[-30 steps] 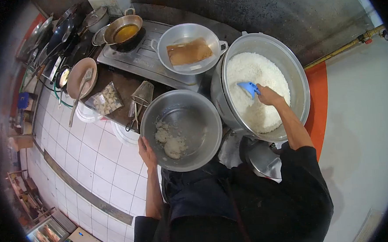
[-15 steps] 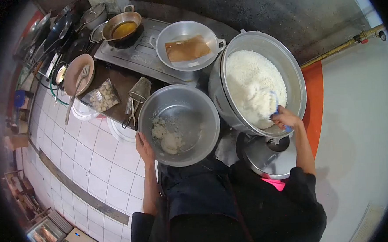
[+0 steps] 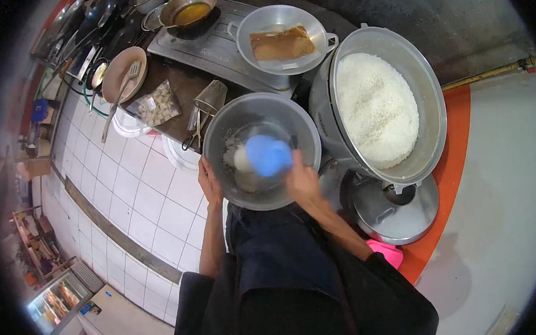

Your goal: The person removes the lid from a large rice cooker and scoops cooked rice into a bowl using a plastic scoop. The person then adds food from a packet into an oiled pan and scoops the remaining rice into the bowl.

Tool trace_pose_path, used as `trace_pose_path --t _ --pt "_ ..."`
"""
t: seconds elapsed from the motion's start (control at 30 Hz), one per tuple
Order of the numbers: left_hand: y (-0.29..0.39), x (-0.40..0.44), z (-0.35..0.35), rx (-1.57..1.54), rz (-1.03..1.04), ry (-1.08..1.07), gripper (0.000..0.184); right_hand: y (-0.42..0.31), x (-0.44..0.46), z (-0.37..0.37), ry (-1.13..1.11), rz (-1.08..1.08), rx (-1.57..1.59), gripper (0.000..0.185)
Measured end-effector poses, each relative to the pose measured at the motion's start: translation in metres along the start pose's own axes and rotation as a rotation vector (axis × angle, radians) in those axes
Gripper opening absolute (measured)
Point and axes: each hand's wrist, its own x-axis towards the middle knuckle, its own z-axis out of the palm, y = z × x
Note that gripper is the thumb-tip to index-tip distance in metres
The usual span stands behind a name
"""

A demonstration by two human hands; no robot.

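My left hand (image 3: 209,181) grips the left rim of a grey metal basin (image 3: 305,132), held in front of my body. In my right hand (image 3: 304,185) is a blue rice scoop (image 3: 270,155), smeared by motion and turned over inside the basin. White rice (image 3: 242,161) lies on the basin's left side, partly hidden by the scoop. To the right stands a large metal pot (image 3: 433,113) with a big mound of white rice (image 3: 379,107), hollowed in the middle.
Behind the basin, a stove (image 3: 189,44) carries a pan of oil (image 3: 192,14) and a two-handled pan (image 3: 254,25). A bag of cubes (image 3: 156,106), tongs (image 3: 198,128) and a bowl with a slotted turner (image 3: 121,84) sit at left. A metal lid (image 3: 403,212) lies below the pot.
My right hand has moved left with the scoop from the rice pot into the basin. My left hand stays on the basin rim. The whole view has shifted slightly.
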Motion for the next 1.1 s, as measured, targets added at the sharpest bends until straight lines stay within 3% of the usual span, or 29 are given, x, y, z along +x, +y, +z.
trace_pose_path --t 0.07,0.1,0.13,0.17,0.27,0.3,0.37,0.4,0.47,0.57,0.73,0.8,0.87,0.97,1.1 --pt "0.008 0.001 0.001 -0.007 0.006 -0.001 0.05 -0.015 0.007 -0.053 0.018 0.084 -0.038 0.04" --pt "0.009 -0.002 0.0 -0.005 0.007 -0.011 0.049 -0.014 0.007 -0.084 0.032 0.121 0.14 0.046" --pt "0.006 0.001 0.002 -0.008 0.005 -0.008 0.049 -0.005 0.009 -0.106 0.175 0.136 -0.022 0.054" --pt "-0.001 0.001 0.001 0.003 -0.016 -0.005 0.048 -0.003 0.012 -0.137 0.292 0.085 0.07 0.059" --pt "0.011 0.001 0.002 -0.041 -0.028 0.012 0.048 0.045 0.045 -0.219 0.407 0.337 0.126 0.048" --pt "0.016 -0.003 0.004 -0.091 -0.026 0.035 0.048 0.085 0.058 -0.235 0.508 0.209 0.093 0.048" --pt "-0.001 0.001 0.004 -0.079 -0.006 -0.039 0.048 0.181 0.092 -0.268 0.524 0.115 -0.563 0.045" --pt "0.01 0.0 0.004 -0.053 -0.006 0.002 0.047 0.202 0.107 -0.275 0.535 0.114 -0.57 0.045" --pt "0.002 0.001 0.004 -0.04 0.034 0.016 0.047 0.227 0.14 -0.285 0.413 0.389 -0.682 0.041" --pt "-0.003 0.003 0.005 -0.053 0.025 0.033 0.047 0.239 0.185 -0.278 0.417 0.42 -0.74 0.037" --pt "0.008 0.003 0.005 -0.025 0.017 0.042 0.048 0.254 0.219 -0.251 0.182 0.414 -0.857 0.037" --pt "0.009 0.0 0.005 -0.058 0.024 0.051 0.047 0.283 0.214 -0.232 -0.2 0.049 -0.924 0.035" --pt "-0.002 0.004 0.006 -0.097 0.023 0.031 0.047 0.174 0.179 -0.203 -0.199 0.226 -0.931 0.034" --pt "-0.005 0.003 0.004 0.029 0.002 0.063 0.047 0.171 0.145 -0.189 -0.221 0.222 -0.808 0.035" --pt "-0.005 0.004 0.002 -0.024 0.005 0.015 0.049 0.152 0.114 -0.18 -0.318 0.279 -0.795 0.036"
